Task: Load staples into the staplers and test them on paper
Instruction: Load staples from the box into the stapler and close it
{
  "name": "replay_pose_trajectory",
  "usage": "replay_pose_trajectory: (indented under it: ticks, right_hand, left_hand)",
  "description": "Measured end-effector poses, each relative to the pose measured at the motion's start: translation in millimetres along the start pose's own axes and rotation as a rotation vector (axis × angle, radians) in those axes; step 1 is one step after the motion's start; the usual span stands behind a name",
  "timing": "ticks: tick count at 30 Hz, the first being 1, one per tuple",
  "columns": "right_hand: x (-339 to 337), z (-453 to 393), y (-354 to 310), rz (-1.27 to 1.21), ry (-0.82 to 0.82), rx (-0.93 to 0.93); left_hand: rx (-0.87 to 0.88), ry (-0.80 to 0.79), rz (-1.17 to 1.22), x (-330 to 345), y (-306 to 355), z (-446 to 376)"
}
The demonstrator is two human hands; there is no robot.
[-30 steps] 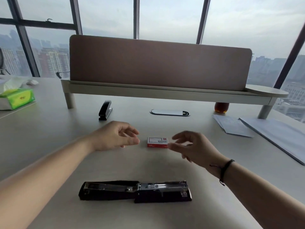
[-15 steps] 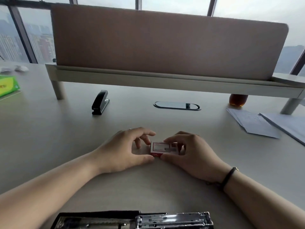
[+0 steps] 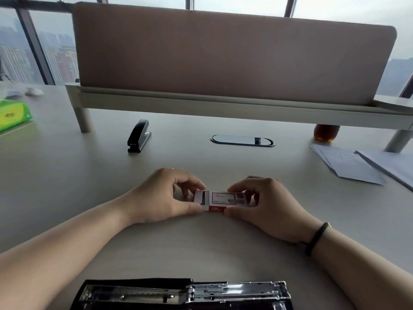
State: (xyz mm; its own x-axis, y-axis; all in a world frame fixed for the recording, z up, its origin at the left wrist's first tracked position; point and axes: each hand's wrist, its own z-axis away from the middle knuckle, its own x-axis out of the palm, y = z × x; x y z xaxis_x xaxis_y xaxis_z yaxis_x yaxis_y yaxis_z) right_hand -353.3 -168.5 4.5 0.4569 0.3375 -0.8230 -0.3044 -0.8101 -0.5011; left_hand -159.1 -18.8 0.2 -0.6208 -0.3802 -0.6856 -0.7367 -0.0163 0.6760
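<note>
Two staplers lie on the worktop (image 3: 67,186): an opened stapler (image 3: 185,294) at the near edge and a closed black stapler (image 3: 139,135) far left. One staple box (image 3: 221,200) sits mid-worktop, slid partly open, with one left hand (image 3: 165,195) and one right hand (image 3: 266,206) on it. Two paper stacks (image 3: 348,166) rest far right. One green tissue pack (image 3: 13,115) is far left, and one amber bottle (image 3: 326,132) far right.

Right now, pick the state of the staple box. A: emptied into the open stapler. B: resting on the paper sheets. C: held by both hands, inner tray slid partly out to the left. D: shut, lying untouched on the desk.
C: the left hand and right hand pinch the staple box, tray showing at its left end.
</note>
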Motion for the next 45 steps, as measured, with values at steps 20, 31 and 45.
replay_pose_trajectory:
  ticks: [20, 31, 45]
  right_hand:
    - [-0.4, -1.4, 5.7, -0.043, -0.015, 0.01]
    - [-0.9, -1.8, 4.7, -0.041, -0.017, 0.01]
    - [-1.1, -1.8, 5.9, -0.031, -0.025, 0.011]
  left_hand:
    - [-0.002, 0.041, 0.044, 1.4, -3.7, -0.9]
    - [-0.013, 0.041, -0.065, 4.8, -4.4, -2.8]
    - [-0.014, 0.095, 0.345, 2.5, -3.6, -4.5]
